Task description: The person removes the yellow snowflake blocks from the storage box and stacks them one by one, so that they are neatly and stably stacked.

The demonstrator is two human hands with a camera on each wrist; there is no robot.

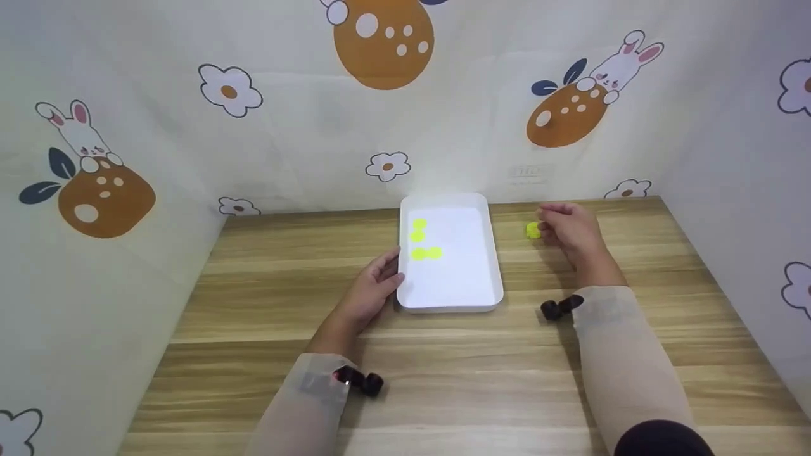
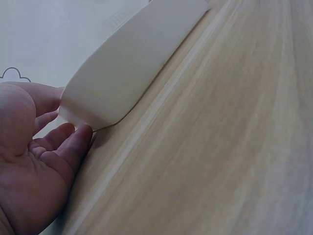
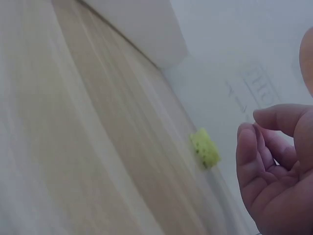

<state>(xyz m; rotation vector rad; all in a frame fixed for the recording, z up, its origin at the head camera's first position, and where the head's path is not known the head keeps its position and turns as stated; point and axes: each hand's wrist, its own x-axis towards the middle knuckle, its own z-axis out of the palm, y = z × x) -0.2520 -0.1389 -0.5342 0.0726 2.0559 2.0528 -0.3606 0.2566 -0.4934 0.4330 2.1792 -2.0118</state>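
A white tray (image 1: 467,266) lies on the wooden table, with several small bright yellow rounded pieces (image 1: 418,253) toward its left side, some touching in pairs. My left hand (image 1: 370,285) grips the tray's left wall near the front corner. In the left wrist view, the thumb is at the rim and the fingers (image 2: 80,139) are low against the outside. Right of the tray sits a yellow block (image 3: 205,148) with small dark holes. Beside it is my right hand (image 1: 570,231), its fingers bent loosely and thumb near the fingertips, with nothing seen between them.
A pale cloth (image 1: 304,145) printed with rabbits, oranges and flowers hangs behind the table and along both sides. The tray's far end stands close to it. The wooden table (image 1: 443,373) extends around the tray on the left, right and front.
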